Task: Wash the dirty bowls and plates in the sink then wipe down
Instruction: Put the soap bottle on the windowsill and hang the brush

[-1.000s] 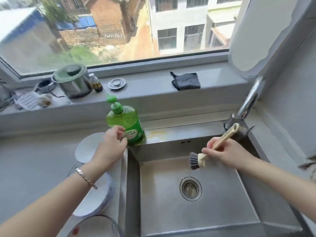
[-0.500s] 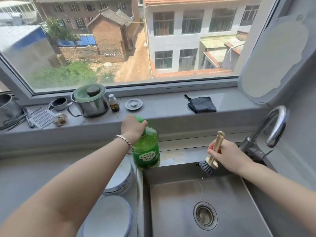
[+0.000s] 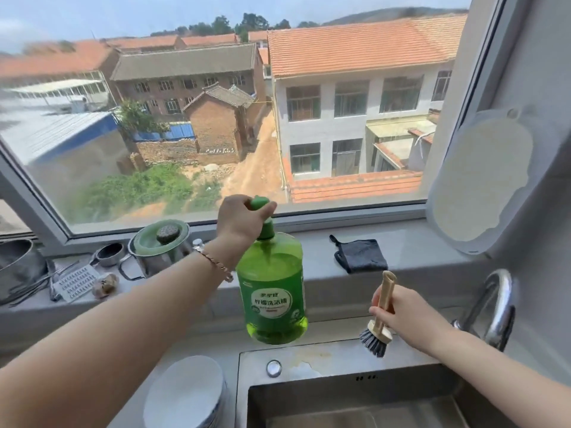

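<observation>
My left hand [image 3: 239, 222] grips the pump top of a green dish-soap bottle [image 3: 272, 291], which hangs lifted above the counter behind the sink. My right hand [image 3: 404, 315] holds a wooden-handled dish brush [image 3: 378, 330] upright, dark bristles pointing down over the steel sink's [image 3: 340, 393] back rim. A stack of white plates [image 3: 185, 393] sits on the counter left of the sink. Most of the basin lies below the frame.
A chrome faucet [image 3: 497, 310] curves at the right. On the window ledge lie a dark cloth [image 3: 360, 256], a steel pot with a green lid [image 3: 160, 245], a small cup [image 3: 109, 253] and utensils. A pale board [image 3: 482, 180] leans at the right wall.
My left hand closed on the soap bottle's pump and lifted the bottle off the counter. The view tilted upward. My right hand with the brush stayed near the sink's back rim.
</observation>
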Demonstrator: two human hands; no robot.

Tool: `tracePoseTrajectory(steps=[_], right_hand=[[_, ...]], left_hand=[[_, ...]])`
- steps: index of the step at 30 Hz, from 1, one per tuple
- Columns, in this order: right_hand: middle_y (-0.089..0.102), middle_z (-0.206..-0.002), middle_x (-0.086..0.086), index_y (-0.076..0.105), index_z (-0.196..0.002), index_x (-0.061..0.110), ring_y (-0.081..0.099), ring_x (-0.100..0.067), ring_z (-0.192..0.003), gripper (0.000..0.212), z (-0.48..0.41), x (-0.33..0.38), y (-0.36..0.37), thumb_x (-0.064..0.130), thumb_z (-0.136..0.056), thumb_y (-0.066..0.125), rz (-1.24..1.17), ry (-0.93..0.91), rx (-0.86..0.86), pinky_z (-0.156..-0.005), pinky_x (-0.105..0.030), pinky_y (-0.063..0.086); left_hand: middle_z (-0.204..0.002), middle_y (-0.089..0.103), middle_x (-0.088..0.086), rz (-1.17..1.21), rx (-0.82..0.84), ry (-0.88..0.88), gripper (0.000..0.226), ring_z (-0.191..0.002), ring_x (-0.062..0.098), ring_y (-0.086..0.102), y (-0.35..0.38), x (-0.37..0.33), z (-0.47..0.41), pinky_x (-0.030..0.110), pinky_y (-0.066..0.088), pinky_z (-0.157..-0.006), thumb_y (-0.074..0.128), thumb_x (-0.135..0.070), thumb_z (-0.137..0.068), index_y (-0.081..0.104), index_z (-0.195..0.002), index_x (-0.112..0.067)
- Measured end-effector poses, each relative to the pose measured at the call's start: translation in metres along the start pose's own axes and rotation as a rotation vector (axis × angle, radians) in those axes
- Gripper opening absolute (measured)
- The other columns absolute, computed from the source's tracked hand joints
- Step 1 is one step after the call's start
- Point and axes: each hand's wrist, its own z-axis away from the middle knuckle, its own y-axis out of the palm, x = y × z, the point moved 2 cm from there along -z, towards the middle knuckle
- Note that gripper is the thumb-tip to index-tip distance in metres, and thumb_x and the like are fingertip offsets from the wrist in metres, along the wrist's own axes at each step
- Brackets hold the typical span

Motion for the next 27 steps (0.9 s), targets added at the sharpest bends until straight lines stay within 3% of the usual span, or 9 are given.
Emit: tracePoseTrajectory(steps=[2, 7, 10, 15, 18, 20, 23, 27], right_hand=[[0.062, -0.086, 0.003, 0.058, -0.084, 0.018, 0.061, -0.01, -0.08, 0.006, -0.011, 0.001, -0.012, 0.02, -0.09, 0.058, -0.008, -0.007, -0.012, -0.079, -0.027, 0.05], [0.062, -0.085, 0.001, 0.058, -0.087, 0.015, 0.06, -0.012, -0.08, 0.006, -0.045, 0.001, -0.035, 0.021, -0.089, 0.059, 0.022, -0.035, -0.037, -0.074, -0.024, 0.046], [0.061, -0.086, -0.001, 0.057, -0.085, 0.012, 0.059, -0.016, -0.083, 0.008, -0.063, 0.0, -0.04, 0.019, -0.09, 0.057, 0.045, -0.043, -0.038, -0.074, -0.023, 0.044], [0.056, -0.082, 0.005, 0.052, -0.076, 0.021, 0.056, -0.012, -0.08, 0.016, -0.088, -0.002, -0.042, 0.019, -0.091, 0.055, 0.057, -0.072, -0.037, -0.07, -0.018, 0.042], [0.058, -0.086, 0.002, 0.053, -0.079, 0.02, 0.056, -0.013, -0.08, 0.013, -0.098, -0.004, -0.042, 0.02, -0.092, 0.054, 0.067, -0.081, -0.043, -0.074, -0.021, 0.044], [0.059, -0.088, 0.002, 0.054, -0.081, 0.019, 0.056, -0.013, -0.081, 0.011, -0.104, -0.006, -0.042, 0.02, -0.092, 0.054, 0.06, -0.079, -0.043, -0.077, -0.023, 0.045], [0.06, -0.086, 0.003, 0.055, -0.08, 0.02, 0.057, -0.01, -0.081, 0.011, -0.108, -0.012, -0.04, 0.021, -0.091, 0.055, 0.053, -0.074, -0.039, -0.077, -0.022, 0.046], [0.06, -0.087, 0.002, 0.056, -0.078, 0.02, 0.059, -0.011, -0.083, 0.012, -0.108, -0.017, -0.038, 0.02, -0.09, 0.057, 0.034, -0.054, -0.038, -0.078, -0.023, 0.047]], left_hand=[[-0.069, 0.056, 0.004, 0.01, -0.009, 0.023, 0.027, -0.063, 0.014, 0.049, 0.006, -0.021, -0.024, 0.03, 0.044, -0.065, 0.072, -0.031, -0.08, 0.062, -0.077, -0.006], [-0.068, 0.057, 0.005, -0.018, -0.036, 0.095, 0.028, -0.063, 0.016, 0.05, 0.034, -0.046, -0.065, 0.025, 0.041, -0.057, 0.072, -0.029, -0.081, 0.062, -0.077, -0.003], [-0.072, 0.059, 0.009, -0.008, -0.063, 0.058, 0.03, -0.067, 0.02, 0.053, 0.061, -0.037, -0.085, 0.027, 0.041, -0.059, 0.072, -0.029, -0.081, 0.061, -0.076, -0.001], [-0.099, 0.06, 0.014, 0.005, -0.099, 0.041, 0.036, -0.088, 0.024, 0.055, 0.095, -0.027, -0.115, 0.029, 0.041, -0.075, 0.068, -0.029, -0.084, 0.06, -0.103, 0.001], [-0.129, 0.041, 0.014, -0.201, -0.038, 0.009, 0.061, -0.121, 0.031, 0.04, 0.107, -0.012, -0.121, 0.037, 0.036, -0.097, 0.069, -0.039, -0.081, 0.045, -0.13, -0.011], [-0.142, 0.025, 0.011, -0.387, 0.065, -0.042, 0.078, -0.13, 0.033, 0.026, 0.114, 0.011, -0.114, 0.042, 0.031, -0.105, 0.07, -0.048, -0.077, 0.032, -0.141, -0.023], [-0.153, 0.013, 0.005, -0.422, 0.107, 0.019, 0.088, -0.137, 0.032, 0.022, 0.124, 0.044, -0.103, 0.043, 0.036, -0.102, 0.071, -0.041, -0.078, 0.015, -0.146, -0.038], [-0.157, 0.008, 0.003, -0.253, 0.055, 0.011, 0.086, -0.136, 0.031, 0.032, 0.133, 0.051, -0.111, 0.044, 0.044, -0.091, 0.07, -0.026, -0.082, 0.013, -0.145, -0.041]])
